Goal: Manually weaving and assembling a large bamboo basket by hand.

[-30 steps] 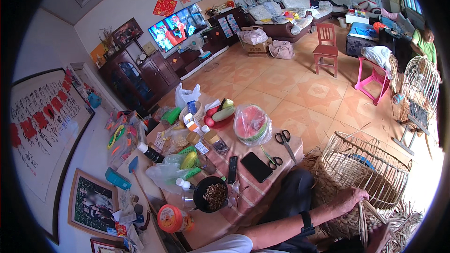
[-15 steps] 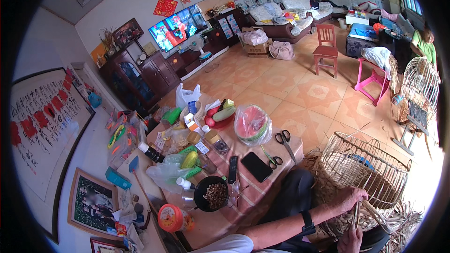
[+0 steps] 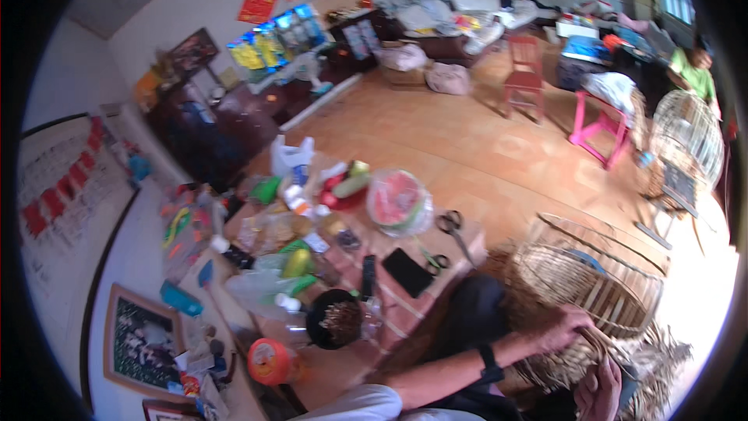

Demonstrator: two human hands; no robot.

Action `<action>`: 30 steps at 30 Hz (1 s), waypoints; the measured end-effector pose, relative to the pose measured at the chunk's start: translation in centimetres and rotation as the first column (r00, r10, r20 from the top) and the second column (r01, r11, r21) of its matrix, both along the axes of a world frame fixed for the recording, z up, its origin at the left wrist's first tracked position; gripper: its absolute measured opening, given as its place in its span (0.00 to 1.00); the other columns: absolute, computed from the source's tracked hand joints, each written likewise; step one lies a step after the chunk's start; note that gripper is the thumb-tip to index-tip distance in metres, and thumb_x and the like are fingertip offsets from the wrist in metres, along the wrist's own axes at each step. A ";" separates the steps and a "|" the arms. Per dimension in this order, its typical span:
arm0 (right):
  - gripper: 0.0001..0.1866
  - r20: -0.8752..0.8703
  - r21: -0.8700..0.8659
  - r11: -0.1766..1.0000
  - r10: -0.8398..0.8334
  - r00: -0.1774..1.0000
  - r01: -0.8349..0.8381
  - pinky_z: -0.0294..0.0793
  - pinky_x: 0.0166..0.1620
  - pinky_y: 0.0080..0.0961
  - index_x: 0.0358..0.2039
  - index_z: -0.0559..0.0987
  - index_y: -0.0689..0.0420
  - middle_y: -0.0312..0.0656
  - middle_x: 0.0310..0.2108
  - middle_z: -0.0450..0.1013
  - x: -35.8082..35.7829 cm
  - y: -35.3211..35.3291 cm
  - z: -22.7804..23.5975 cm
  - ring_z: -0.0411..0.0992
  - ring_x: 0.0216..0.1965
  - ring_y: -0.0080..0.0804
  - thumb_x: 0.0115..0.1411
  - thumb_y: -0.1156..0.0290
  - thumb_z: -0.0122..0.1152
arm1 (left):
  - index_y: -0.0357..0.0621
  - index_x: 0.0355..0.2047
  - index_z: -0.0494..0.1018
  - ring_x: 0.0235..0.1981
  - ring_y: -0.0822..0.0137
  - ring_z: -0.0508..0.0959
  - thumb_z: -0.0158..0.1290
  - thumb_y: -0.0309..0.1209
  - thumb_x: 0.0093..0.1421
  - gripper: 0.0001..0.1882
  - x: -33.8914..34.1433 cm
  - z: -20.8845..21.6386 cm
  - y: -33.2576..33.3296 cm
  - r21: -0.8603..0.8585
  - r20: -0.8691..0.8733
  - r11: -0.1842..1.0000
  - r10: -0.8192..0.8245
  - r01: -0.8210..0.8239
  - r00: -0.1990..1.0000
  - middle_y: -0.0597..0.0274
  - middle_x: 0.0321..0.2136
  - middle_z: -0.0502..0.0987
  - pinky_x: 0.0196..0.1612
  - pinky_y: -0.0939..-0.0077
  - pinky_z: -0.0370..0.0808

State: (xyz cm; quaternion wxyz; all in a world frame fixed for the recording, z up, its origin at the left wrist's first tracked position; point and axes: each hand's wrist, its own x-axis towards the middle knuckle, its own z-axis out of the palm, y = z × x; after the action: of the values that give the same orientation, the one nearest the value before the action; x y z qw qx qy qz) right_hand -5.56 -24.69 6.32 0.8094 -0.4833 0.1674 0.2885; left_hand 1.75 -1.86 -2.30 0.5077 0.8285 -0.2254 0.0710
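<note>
At the lower right, my left hand (image 3: 562,329), a dark band on its wrist, is closed on dry straw strands (image 3: 605,344) at the near side of a partly woven basket (image 3: 573,274). The basket has pale plaited walls and thin upright ribs. Just below, my right hand (image 3: 598,391) is closed, its fingers bent near the lower ends of the strands; blur hides exactly what lies between them. Loose straw (image 3: 662,366) spreads beside and beneath the basket.
Left of my knee stands a cloth-covered table with scissors (image 3: 460,235), a black phone (image 3: 407,272), a wrapped watermelon half (image 3: 397,201), a dark bowl (image 3: 333,318) and an orange-lidded jar (image 3: 269,362). Beyond are a pink stool (image 3: 601,129), a wooden chair (image 3: 523,78) and another person (image 3: 693,70) by a wicker frame.
The whole view has shifted and blurred. My right hand has turned and moved slightly right and up toward my left, which keeps its grip on the straw. The television picture has changed.
</note>
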 end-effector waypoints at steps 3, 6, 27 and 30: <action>0.25 0.184 0.292 0.951 -0.164 0.969 0.105 0.63 0.12 0.27 0.50 0.71 0.60 0.36 0.14 0.63 0.4 -2.2 0.4 0.59 0.07 0.29 0.77 0.47 0.45 | 0.47 0.37 0.83 0.40 0.49 0.83 0.58 0.20 0.56 0.10 0.4 -0.4 -0.7 -0.033 0.052 0.990 0.138 -0.137 0.989 0.54 0.34 0.84 0.47 0.58 0.79; 0.22 0.479 0.609 0.767 -0.559 0.677 0.202 0.74 0.26 0.32 0.49 0.72 0.58 0.35 0.21 0.67 0.2 -7.1 2.3 0.64 0.17 0.28 0.81 0.54 0.34 | 0.47 0.40 0.82 0.38 0.51 0.84 0.63 0.28 0.60 0.08 -0.1 -0.6 -0.9 0.029 -0.018 0.981 0.193 -0.192 0.981 0.54 0.34 0.84 0.42 0.61 0.80; 0.10 0.486 -0.158 0.970 -0.086 0.870 0.184 0.68 0.24 0.20 0.35 0.77 0.57 0.31 0.23 0.70 12.1 2.0 -4.2 0.68 0.19 0.20 0.71 0.65 0.63 | 0.45 0.69 0.66 0.41 0.47 0.83 0.63 0.24 0.60 0.36 -0.9 2.2 -0.6 0.257 0.230 0.958 0.067 -0.127 0.971 0.47 0.39 0.82 0.48 0.55 0.79; 0.11 0.620 -0.252 0.962 0.073 0.781 0.110 0.72 0.28 0.21 0.40 0.79 0.61 0.34 0.29 0.76 13.4 2.3 -3.9 0.73 0.23 0.23 0.71 0.65 0.63 | 0.36 0.70 0.62 0.38 0.46 0.81 0.61 0.29 0.62 0.37 -1.4 1.3 -2.1 0.377 0.314 0.893 0.127 -0.247 0.941 0.46 0.35 0.80 0.45 0.52 0.77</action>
State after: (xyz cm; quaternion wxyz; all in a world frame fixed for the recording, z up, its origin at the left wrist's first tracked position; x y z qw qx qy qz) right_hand 7.89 -22.41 2.46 0.7470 -0.6567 -0.0666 0.0786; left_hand 0.37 -3.94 -1.01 0.2754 0.9159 -0.2235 0.1880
